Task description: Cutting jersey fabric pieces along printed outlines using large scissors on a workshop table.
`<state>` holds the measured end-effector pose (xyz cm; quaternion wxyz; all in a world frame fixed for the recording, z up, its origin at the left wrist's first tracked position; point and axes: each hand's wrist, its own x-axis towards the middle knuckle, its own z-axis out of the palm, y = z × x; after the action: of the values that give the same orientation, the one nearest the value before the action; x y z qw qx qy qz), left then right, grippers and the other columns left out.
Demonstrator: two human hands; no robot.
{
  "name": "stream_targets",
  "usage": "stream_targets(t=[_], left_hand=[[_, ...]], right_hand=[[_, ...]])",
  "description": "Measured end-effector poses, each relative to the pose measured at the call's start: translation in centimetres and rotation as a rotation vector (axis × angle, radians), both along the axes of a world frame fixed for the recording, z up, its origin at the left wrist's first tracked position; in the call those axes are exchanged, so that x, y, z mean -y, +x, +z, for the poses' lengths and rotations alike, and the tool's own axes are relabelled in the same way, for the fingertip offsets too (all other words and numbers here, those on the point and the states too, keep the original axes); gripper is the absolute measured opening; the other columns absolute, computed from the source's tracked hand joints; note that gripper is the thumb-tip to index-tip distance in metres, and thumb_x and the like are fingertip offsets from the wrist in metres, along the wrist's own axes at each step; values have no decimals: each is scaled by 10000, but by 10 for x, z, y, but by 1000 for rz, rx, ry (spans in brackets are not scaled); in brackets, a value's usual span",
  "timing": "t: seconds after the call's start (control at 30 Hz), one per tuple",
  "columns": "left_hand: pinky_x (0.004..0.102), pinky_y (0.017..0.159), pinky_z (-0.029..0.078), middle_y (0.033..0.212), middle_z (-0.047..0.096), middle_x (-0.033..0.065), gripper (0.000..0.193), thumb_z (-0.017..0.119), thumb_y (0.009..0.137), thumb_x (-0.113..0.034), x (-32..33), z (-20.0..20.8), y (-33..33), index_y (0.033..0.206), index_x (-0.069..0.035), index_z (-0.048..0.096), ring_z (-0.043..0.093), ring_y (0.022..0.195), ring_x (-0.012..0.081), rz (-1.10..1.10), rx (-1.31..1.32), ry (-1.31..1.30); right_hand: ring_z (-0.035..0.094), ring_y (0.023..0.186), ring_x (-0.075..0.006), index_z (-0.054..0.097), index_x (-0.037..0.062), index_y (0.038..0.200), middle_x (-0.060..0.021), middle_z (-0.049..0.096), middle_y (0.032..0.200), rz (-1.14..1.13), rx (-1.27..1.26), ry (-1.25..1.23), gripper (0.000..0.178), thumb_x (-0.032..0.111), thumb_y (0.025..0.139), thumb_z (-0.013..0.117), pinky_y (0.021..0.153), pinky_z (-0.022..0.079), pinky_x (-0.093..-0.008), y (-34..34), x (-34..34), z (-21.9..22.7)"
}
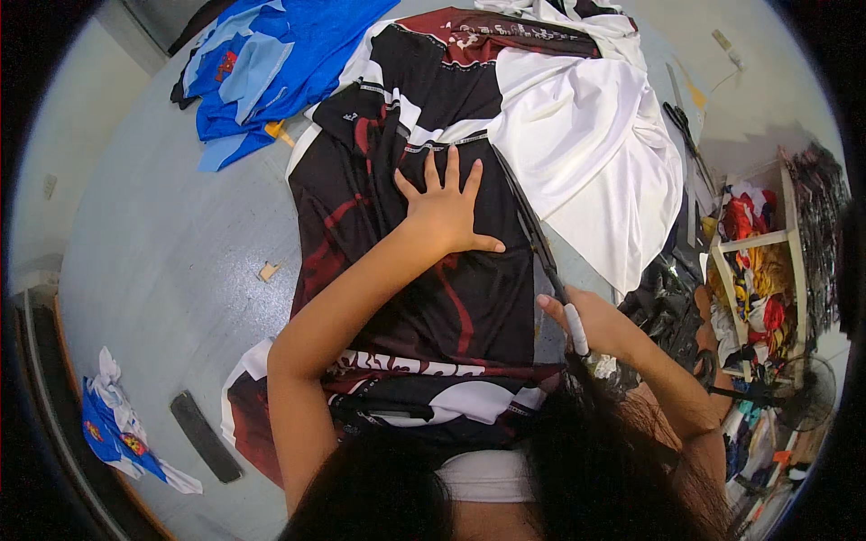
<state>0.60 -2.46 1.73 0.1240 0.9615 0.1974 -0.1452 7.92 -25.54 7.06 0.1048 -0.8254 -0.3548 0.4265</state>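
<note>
Across black-and-red fabric (410,311), the left hand (442,221) lies spread, gripping nothing; the right hand (600,326) grasps long scissors (544,254), which could nick the fabric if it bunches.

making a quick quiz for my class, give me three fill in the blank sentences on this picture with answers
The left hand lies spread on fabric coloured mainly ____ and dark red.
The scissors are held in the ____ hand.
The large piled cloth at upper left is mostly ____.

Missing words: black; right; blue.
</note>
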Motion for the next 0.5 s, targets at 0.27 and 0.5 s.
stream_targets(t=[0.27,0.5], left_hand=[[787,962,72,1546,1,229,1264,607,573,-825,-1,2,0,1509,-154,85,-9,1397,495,-26,-37,26],[786,963,73,1547,-4,228,1274,623,561,-817,-2,-1,0,1510,-159,84,-5,1397,495,-24,-32,11]], right_hand=[[601,569,-229,504,-27,831,-125,551,627,-11,4,60,651,608,929,401,554,469,-334,6,-18,2],[600,540,-198,488,7,758,-105,546,594,-21,-1,67,651,627,926,380,539,477,-316,4,-15,-8]])
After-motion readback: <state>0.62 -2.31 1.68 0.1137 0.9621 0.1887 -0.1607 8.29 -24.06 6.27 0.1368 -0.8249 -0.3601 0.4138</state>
